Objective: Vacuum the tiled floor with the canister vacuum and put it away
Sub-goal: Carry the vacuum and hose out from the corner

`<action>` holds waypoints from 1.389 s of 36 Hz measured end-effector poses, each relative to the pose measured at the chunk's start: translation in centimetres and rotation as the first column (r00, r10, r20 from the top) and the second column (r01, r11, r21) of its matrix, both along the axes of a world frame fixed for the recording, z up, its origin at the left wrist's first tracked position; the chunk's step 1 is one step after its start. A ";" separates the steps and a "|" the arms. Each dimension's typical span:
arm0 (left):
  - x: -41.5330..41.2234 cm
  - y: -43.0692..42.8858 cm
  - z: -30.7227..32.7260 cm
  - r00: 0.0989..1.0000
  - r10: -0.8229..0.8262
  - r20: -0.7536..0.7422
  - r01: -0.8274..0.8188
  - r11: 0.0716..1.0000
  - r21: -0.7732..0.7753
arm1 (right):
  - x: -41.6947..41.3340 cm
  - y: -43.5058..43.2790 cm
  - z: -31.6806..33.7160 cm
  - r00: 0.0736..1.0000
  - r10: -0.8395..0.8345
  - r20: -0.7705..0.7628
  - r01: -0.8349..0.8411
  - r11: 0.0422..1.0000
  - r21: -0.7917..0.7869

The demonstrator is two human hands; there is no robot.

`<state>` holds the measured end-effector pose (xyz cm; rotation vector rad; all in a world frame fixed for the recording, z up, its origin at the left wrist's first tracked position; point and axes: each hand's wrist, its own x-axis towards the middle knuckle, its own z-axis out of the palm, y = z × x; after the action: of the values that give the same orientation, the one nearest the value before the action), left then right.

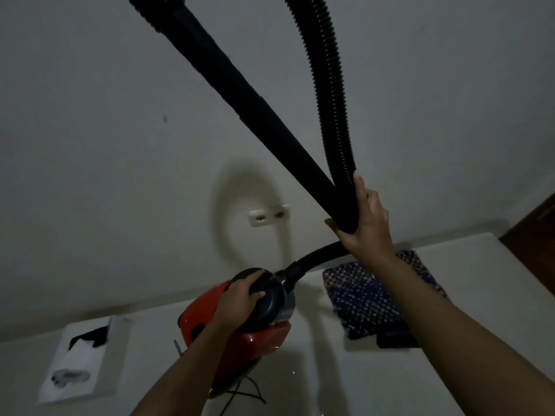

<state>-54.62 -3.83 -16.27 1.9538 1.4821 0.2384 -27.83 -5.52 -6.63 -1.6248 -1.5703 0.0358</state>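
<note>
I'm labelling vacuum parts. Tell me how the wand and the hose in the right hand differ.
The wand is smooth and straight; the hose is ribbed and bends. The wand slants up to the left; the hose rises nearly upright. Both are black, both leave the picture's top, and the right hand grips them together.

We lost the tube [240, 94] and hose [327, 85] past the upper edge, our right hand [368, 217] partly hid where they met, our left hand [240, 298] covered the handle of the vacuum [255, 343], and the packet [81, 358] was too blurred to read.
</note>
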 end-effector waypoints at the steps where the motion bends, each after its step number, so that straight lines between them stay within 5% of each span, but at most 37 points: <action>1: -0.9 0.7 -0.6 1.000 -0.003 -0.004 0.003 1.000 -0.012 | -0.9 0.7 -0.7 1.000 -0.007 -0.009 0.007 1.000 -0.006; 18: -9.5 5.8 -16.2 1.000 0.018 0.004 -0.016 0.970 -0.243 | -9.7 4.6 -16.4 0.993 -0.109 -0.043 0.100 0.982 -0.160; 32: -11.8 2.9 -28.9 0.979 -0.186 0.080 0.196 0.969 -0.147 | -14.8 -3.1 -27.6 0.933 -0.356 0.048 0.359 0.923 -0.137; 50: -4.6 3.6 -43.6 0.891 -0.429 0.150 0.434 0.901 -0.001 | -12.6 -3.0 -41.1 0.915 -0.376 0.145 0.386 0.921 -0.051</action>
<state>-59.17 -0.19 -59.82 2.1285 0.9188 0.1511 -40.41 -8.47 -47.75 -2.0072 -1.3340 -0.2263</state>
